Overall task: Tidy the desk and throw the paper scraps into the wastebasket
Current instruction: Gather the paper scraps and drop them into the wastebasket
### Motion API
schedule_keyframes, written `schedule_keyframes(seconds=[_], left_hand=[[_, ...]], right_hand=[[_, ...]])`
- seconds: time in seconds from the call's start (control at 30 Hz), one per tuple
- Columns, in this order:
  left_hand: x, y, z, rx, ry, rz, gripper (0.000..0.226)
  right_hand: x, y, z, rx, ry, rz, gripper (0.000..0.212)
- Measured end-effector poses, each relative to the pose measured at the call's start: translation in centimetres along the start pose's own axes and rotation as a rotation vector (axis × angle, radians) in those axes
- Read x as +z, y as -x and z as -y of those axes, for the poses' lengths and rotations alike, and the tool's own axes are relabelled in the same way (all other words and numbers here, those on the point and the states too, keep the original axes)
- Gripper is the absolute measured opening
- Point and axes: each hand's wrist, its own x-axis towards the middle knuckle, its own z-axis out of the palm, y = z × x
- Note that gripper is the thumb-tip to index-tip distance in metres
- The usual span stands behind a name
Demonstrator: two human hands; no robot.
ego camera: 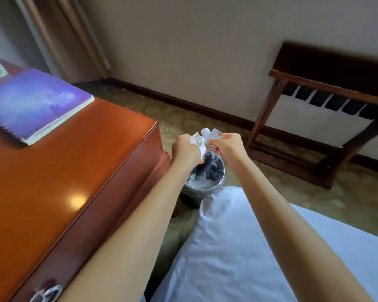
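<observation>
Patterned greenish carpet and a pale wall w/ dark baseboard frame what we see. Paper scraps, white w/ small printed cartoon bits, sit pinched between both hands, right above the wastebasket. Our left hand is closed in a fist round the left part of the scraps; our right hand has fingers & thumb closed on the right part, so the paper pokes up and between the two grips, hands nearly touching. Wastebasket stands on the floor directly under the hands, lined w/ a clear bag, some pale litter already inside, just beside the desk corner. Desk is glossy reddish wood, to the left, w/ a purple spiral notebook lying flat on top near its far end & a metal drawer handle at bottom edge. White fabric fills the lower middle, under our forearms. Dark wooden luggage rack stands against the wall at right, well apart from the basket.
</observation>
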Motion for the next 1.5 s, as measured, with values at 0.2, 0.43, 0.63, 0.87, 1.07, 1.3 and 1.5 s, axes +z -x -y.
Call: schedule_keyframes(seconds=[0.2, 0.43, 0.63, 0.87, 1.07, 1.3, 1.5], left_hand=[[4.9, -7.4, 4.5, -0.253, -0.049, -0.006, 0.031], [8.3, -13.9, 10.4, -0.408, 0.011, -0.036, 0.034], [10.1, -18.0, 14.1, -0.513, 0.052, -0.086, 0.036], [11.6, -20.7, 15.0, -0.600, 0.355, -0.116, 0.039], [11.7, -21.4, 15.0, -0.617, 0.424, -0.087, 0.041], [11.3, -20.7, 14.2, -0.644, 0.590, -0.046, 0.048], [9.8, -17.4, 11.6, -0.545, 0.279, 0.040, 0.037]], right_hand=[[0.4, -7.7, -7.7, 0.241, 0.052, -0.001, 0.019], [2.0, -13.6, -13.5, 0.390, 0.099, -0.028, 0.013], [3.4, -17.2, -16.8, 0.467, 0.095, -0.059, 0.018], [4.2, -20.4, -18.6, 0.520, 0.098, -0.033, 0.015], [4.0, -19.9, -18.2, 0.619, -0.036, 0.006, 0.039], [4.2, -19.7, -18.7, 0.562, 0.143, 0.032, 0.035], [3.8, -16.3, -15.3, 0.384, 0.176, -0.055, 0.032]])
